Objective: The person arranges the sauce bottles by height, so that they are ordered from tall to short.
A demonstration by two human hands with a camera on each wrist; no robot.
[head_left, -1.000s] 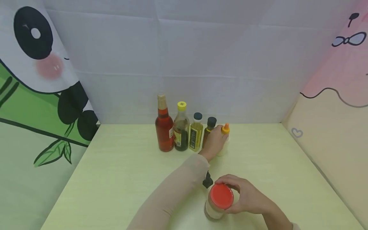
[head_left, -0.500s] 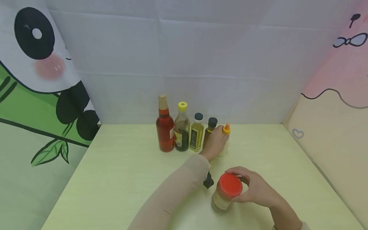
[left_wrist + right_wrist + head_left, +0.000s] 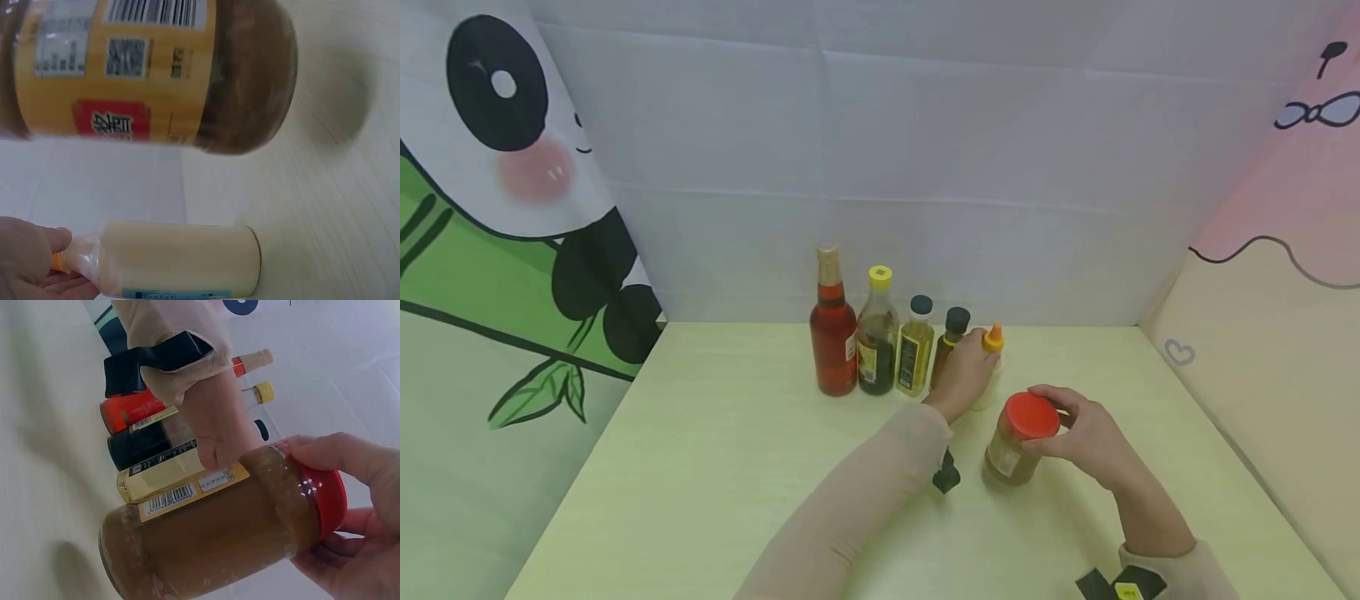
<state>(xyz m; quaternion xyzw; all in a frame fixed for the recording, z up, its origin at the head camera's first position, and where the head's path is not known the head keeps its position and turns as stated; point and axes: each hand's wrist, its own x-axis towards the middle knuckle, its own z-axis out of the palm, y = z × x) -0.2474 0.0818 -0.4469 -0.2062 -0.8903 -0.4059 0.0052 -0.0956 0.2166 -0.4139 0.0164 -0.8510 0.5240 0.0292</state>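
My right hand [image 3: 1093, 437] grips a glass jar of brown paste [image 3: 1013, 461] by its red lid, thumb on one side and fingers on the other. In the right wrist view the jar [image 3: 219, 534] looks lifted, its shadow lying apart on the table. My left hand [image 3: 964, 379] holds a squeeze bottle of cream-coloured sauce [image 3: 181, 256] at its neck, just under the orange cap [image 3: 993, 337]. That bottle stands at the right end of a row. From the head view, the left hand covers much of it. The jar is in front and slightly right of the bottle.
Left of the squeeze bottle stand a dark-capped brown bottle [image 3: 942, 358], a yellow oil bottle [image 3: 914, 358], a yellow-capped bottle of dark liquid [image 3: 876, 354] and a tall red bottle [image 3: 833, 350]. A white cloth [image 3: 880, 150] hangs behind the pale table [image 3: 700, 467].
My right hand has carried the jar away from the front of the table, back and to the right, toward the bottle row. The left hand keeps its place on the squeeze bottle.
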